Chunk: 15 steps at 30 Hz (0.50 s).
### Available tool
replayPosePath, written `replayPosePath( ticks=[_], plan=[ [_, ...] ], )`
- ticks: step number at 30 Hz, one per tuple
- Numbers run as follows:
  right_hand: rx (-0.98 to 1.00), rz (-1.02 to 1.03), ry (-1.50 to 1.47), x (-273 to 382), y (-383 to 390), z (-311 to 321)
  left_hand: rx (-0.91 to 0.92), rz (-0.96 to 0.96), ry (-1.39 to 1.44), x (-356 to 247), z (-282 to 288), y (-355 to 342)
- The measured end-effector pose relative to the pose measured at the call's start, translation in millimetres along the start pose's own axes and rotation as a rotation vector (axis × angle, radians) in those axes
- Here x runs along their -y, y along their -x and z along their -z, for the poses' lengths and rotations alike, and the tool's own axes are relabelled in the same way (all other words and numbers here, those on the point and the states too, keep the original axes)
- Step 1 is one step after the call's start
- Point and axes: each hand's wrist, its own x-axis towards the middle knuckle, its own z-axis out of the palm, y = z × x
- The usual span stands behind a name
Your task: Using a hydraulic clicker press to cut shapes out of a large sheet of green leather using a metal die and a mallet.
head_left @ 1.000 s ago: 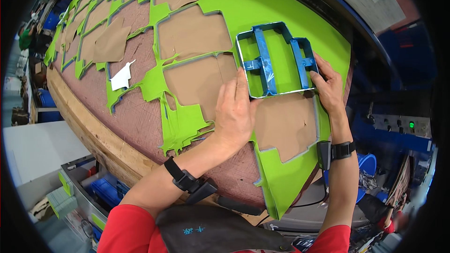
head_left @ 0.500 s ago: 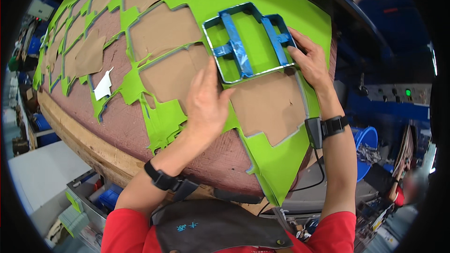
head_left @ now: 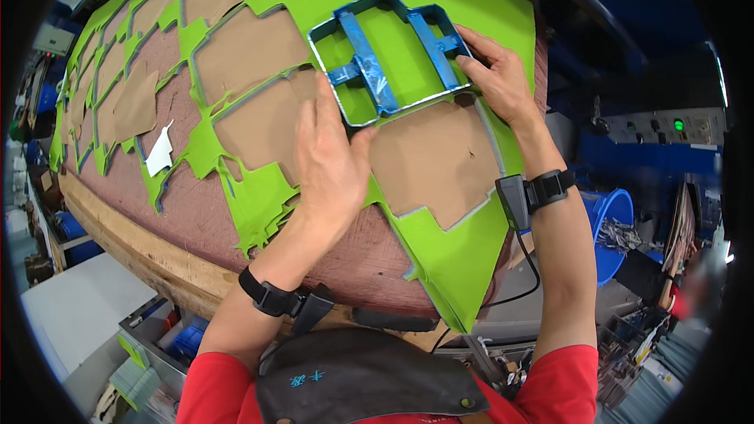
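Observation:
A blue-painted cutting die, a stepped metal frame with two crossbars, lies on a bright green sheet. My right hand grips its right side, thumb on the near part of the rim and fingers around the far part. Along the die's left wall rests my left hand, fingers stretched out and thumb spread toward the near edge. Just nearer than the die, a die-shaped cutout in the green sheet shows brown paper beneath.
More cutouts run across the sheet to the left, with a loose brown paper piece and a white scrap. The board has a wooden edge. A blue bin of scraps and a control panel stand right. A co-worker is far right.
The whole view has shifted a little, so the sheet, die and hands appear farther left. Both hands keep their places on the die, which stays beside the same cutout.

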Motion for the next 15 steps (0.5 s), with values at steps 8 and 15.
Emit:
replayPosePath(
  ticks=[8, 15],
  plan=[
    [-0.001, 0.111, 0.020, -6.6, -1.0, 2.0, -0.107, -0.107, -0.042, 15.1, -19.1, 4.0],
    [0.023, 0.072, -0.032, -5.5, 0.3, 2.0, -0.096, -0.095, 0.006, 15.7, -19.0, 5.1]
  ],
)
